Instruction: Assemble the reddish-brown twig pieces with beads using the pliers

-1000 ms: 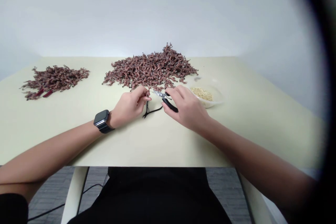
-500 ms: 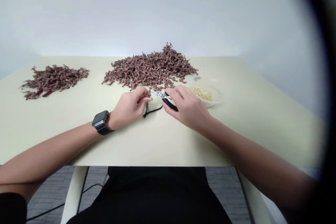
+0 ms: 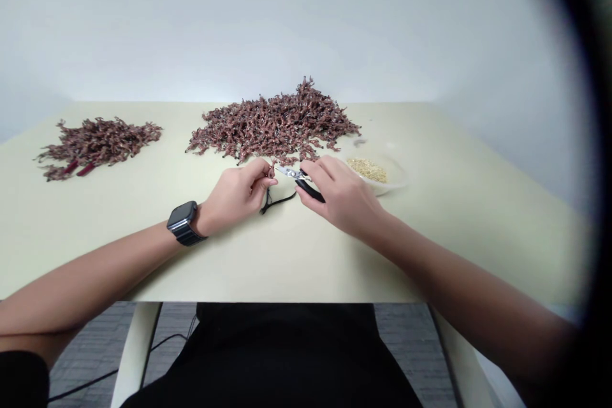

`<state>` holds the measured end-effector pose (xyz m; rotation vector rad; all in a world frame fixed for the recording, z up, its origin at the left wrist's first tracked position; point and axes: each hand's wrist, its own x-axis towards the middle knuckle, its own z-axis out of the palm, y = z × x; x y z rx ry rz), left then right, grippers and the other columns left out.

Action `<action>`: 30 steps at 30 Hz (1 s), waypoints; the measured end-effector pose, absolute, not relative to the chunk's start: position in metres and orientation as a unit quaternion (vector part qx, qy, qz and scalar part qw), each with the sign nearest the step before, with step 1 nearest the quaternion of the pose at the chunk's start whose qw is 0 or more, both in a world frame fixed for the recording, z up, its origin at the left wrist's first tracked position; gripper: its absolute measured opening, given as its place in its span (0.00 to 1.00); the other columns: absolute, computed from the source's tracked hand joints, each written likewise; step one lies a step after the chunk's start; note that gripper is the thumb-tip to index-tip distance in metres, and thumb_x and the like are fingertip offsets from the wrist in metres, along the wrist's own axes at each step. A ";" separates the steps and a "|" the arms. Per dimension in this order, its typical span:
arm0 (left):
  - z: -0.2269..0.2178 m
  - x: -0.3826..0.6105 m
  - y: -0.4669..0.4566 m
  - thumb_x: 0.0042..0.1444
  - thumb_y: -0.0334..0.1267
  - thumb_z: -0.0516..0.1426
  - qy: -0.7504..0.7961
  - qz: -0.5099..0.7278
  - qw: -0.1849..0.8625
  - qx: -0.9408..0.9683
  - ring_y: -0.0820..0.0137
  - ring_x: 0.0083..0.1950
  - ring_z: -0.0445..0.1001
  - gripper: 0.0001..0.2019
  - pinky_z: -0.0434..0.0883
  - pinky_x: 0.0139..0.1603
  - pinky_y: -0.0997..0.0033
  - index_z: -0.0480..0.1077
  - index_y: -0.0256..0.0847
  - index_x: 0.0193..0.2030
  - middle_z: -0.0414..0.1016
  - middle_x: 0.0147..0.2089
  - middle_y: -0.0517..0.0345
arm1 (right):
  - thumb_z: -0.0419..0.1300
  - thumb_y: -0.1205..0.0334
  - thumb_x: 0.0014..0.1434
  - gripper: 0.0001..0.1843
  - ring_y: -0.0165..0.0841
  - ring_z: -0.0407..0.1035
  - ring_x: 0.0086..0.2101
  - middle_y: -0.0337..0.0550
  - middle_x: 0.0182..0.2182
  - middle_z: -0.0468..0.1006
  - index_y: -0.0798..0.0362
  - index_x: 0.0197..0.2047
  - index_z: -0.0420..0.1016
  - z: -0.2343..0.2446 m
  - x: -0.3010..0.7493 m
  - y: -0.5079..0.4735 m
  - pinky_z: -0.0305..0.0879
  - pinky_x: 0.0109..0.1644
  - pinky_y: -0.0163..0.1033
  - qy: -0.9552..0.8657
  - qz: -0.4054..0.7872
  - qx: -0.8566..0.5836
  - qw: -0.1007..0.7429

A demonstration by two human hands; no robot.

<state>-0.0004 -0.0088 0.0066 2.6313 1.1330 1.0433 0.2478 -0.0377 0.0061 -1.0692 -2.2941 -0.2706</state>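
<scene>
Between the thumb and fingers of my left hand (image 3: 241, 193) is a small brown knotted piece (image 3: 271, 171), mostly hidden by the fingertips. My right hand (image 3: 342, 194) is wrapped round black-handled pliers (image 3: 310, 191), whose metal jaws point left at the brown piece. Whether the jaws touch it I cannot tell. Just behind both hands lies a big heap of similar brown pieces (image 3: 275, 124). Below the jaws, a thin black strap or cord (image 3: 282, 200) rests on the table.
A clear shallow bowl (image 3: 394, 186) with small gold-coloured bits stands right beside my right hand. At the left is a smaller brown heap (image 3: 108, 140) with two dark red pieces at its front. The pale table (image 3: 287, 268) meets a wall behind.
Almost nothing differs. Both hands hold the same place and grip, and the heaps and bowl stay as they were.
</scene>
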 end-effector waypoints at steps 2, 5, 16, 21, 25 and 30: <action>0.004 -0.002 -0.007 0.66 0.33 0.54 0.352 0.342 0.024 0.871 0.74 0.27 0.69 0.01 0.62 0.29 0.75 0.66 0.41 0.41 0.73 0.30 0.60 | 0.56 0.57 0.69 0.17 0.44 0.70 0.43 0.53 0.44 0.74 0.52 0.58 0.70 0.007 0.247 -0.037 0.67 0.47 0.47 -0.858 -0.039 -0.404 0.316; -0.001 -0.008 0.001 0.65 0.29 0.52 0.313 0.331 -0.013 0.890 0.72 0.31 0.72 0.05 0.64 0.31 0.74 0.66 0.41 0.43 0.76 0.34 0.58 | 0.57 0.56 0.68 0.15 0.39 0.70 0.40 0.48 0.43 0.76 0.50 0.55 0.72 0.012 0.248 -0.036 0.67 0.44 0.43 -0.845 0.102 -0.411 0.325; -0.002 -0.019 0.015 0.66 0.26 0.51 0.234 0.334 -0.052 0.912 0.71 0.36 0.78 0.09 0.71 0.38 0.72 0.68 0.41 0.48 0.80 0.37 0.57 | 0.49 0.44 0.72 0.21 0.28 0.56 0.24 0.40 0.31 0.70 0.50 0.48 0.75 0.024 0.258 -0.029 0.57 0.25 0.37 -0.731 0.518 -0.380 0.230; 0.001 -0.007 0.004 0.68 0.37 0.56 0.342 0.363 0.039 0.866 0.75 0.29 0.75 0.03 0.66 0.31 0.77 0.68 0.40 0.43 0.79 0.34 0.60 | 0.58 0.52 0.68 0.16 0.37 0.68 0.35 0.46 0.38 0.75 0.52 0.53 0.73 0.012 0.253 -0.032 0.66 0.40 0.43 -0.832 0.149 -0.426 0.324; 0.005 -0.001 -0.004 0.68 0.40 0.57 0.362 0.353 0.122 0.854 0.75 0.28 0.74 0.06 0.67 0.32 0.76 0.68 0.40 0.42 0.78 0.31 0.60 | 0.57 0.57 0.67 0.19 0.42 0.70 0.41 0.52 0.43 0.74 0.55 0.58 0.70 0.005 0.252 -0.030 0.67 0.45 0.45 -0.863 -0.046 -0.391 0.318; 0.009 0.002 -0.009 0.67 0.39 0.58 0.365 0.358 0.181 0.840 0.74 0.28 0.75 0.06 0.68 0.32 0.75 0.69 0.39 0.41 0.78 0.29 0.60 | 0.56 0.59 0.69 0.17 0.43 0.69 0.43 0.53 0.43 0.73 0.56 0.58 0.69 0.007 0.253 -0.030 0.68 0.46 0.45 -0.867 -0.130 -0.376 0.300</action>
